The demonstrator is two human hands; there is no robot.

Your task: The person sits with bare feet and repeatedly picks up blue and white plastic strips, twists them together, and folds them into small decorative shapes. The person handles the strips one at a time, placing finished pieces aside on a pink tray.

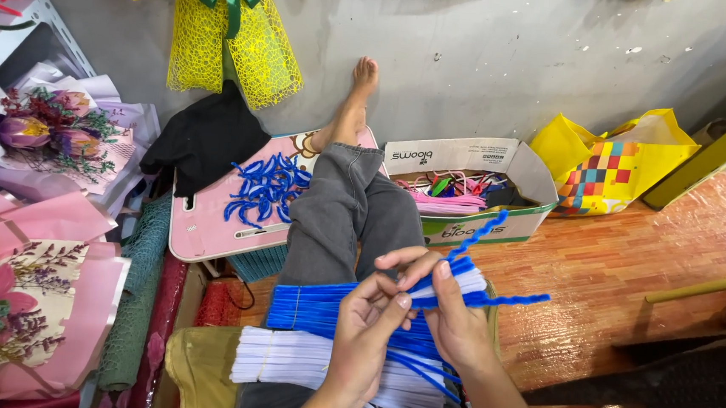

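Left hand (369, 328) and right hand (454, 321) are meeting together over the lap, fingertips touching at the middle. Both are pinching a small bunch of blue stems (493, 297) and white stems (468, 281); right thumb is lying across the bunch, left fingers are closing on it from the other side. 1 blue stem is sticking up and away from the right hand, another is poking out sideways past it.

Under the hands, a blue stem bundle (313, 309) is lying across the lap, a white stem bundle (284, 359) just nearer the body, touching it. Both are spreading out to the left of the left hand.

Leg (342, 202) in grey trousers is stretching ahead of the hands, bare foot touching the wall. Left of the leg, a pink tray (199, 227) is holding blue bent pieces (263, 190). Ahead of the right hand, an open box (468, 164) is holding mixed coloured stems. Yellow bag (609, 161) is sitting well right of the box. Far left of the left hand, pink bouquets (25, 291) are lying stacked. Yellow mesh wrap (222, 32) with green bow is hanging on the wall above.
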